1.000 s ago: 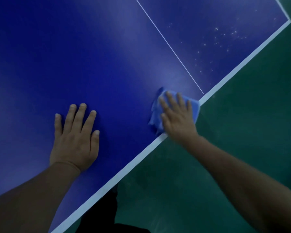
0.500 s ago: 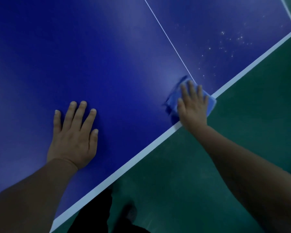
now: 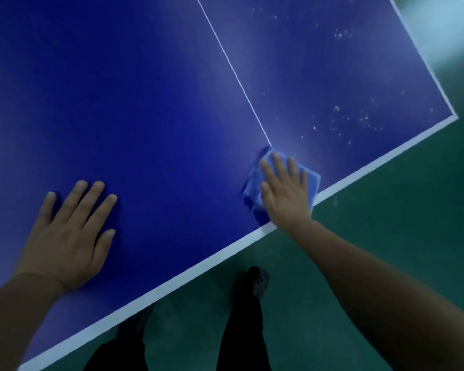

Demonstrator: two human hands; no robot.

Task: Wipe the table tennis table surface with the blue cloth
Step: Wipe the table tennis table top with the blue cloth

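Right hand (image 3: pixel 285 195): fingers flat, pressing blue cloth (image 3: pixel 312 180); should sweep toward specks (image 3: pixel 340 116) beyond fingertips. Left hand (image 3: pixel 70 234): fingers flat, bracing table (image 3: pixel 145 103).

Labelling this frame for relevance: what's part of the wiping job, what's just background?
Job:
- blue cloth
- right hand, pressing flat on the cloth
- table surface
- pale specks, not yet wiped

Background:
- left hand, flat on the table
- green floor
- shoe
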